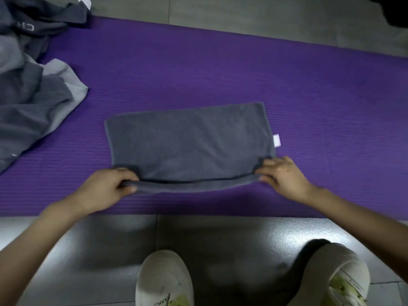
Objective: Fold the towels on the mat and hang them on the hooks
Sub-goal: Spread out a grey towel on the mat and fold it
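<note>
A dark grey towel (189,142) lies flat as a rectangle in the middle of the purple mat (220,69), with a small white tag at its right edge. My left hand (106,188) pinches the towel's near left corner and my right hand (284,175) pinches the near right corner. The near edge is lifted slightly off the mat between them. No hooks are in view.
A heap of several unfolded grey towels (33,85) covers the mat's left end. Grey floor tiles (220,239) lie in front of the mat, where my two white shoes (163,281) stand. A dark object (393,12) sits at the top right corner.
</note>
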A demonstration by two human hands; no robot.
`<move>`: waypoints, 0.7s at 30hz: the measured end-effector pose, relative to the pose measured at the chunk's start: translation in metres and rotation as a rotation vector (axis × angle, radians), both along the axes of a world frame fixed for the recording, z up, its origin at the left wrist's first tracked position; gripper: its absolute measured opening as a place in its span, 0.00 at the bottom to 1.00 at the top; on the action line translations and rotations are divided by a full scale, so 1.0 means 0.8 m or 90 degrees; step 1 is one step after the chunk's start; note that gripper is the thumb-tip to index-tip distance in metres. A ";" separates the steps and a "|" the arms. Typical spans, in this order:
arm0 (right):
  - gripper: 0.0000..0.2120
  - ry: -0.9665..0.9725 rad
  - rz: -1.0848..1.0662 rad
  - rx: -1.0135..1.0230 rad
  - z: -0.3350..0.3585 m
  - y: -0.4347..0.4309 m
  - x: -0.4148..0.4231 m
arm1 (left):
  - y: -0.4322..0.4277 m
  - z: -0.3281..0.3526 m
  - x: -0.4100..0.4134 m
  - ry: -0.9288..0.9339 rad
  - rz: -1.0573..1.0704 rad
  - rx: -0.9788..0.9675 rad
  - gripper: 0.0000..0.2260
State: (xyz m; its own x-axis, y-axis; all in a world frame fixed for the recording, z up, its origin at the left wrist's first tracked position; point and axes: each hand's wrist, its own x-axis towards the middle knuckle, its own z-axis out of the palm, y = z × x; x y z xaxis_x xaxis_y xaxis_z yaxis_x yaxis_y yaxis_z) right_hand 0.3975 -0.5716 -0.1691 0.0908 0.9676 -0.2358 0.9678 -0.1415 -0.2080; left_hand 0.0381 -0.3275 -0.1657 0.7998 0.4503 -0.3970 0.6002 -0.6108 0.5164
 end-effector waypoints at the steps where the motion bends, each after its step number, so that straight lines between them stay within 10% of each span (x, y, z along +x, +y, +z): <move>1: 0.08 0.047 0.017 -0.105 0.010 0.000 -0.004 | 0.009 0.009 -0.007 0.034 -0.009 -0.057 0.07; 4: 0.10 0.101 0.023 -0.261 0.036 0.009 -0.002 | 0.022 0.030 -0.015 0.012 0.059 -0.198 0.13; 12: 0.06 0.369 -0.426 0.085 0.053 0.073 0.042 | 0.069 0.013 0.028 -0.276 0.455 -0.051 0.07; 21: 0.08 0.279 -0.471 0.123 -0.008 0.144 0.078 | 0.105 -0.022 0.078 -0.202 0.490 0.107 0.04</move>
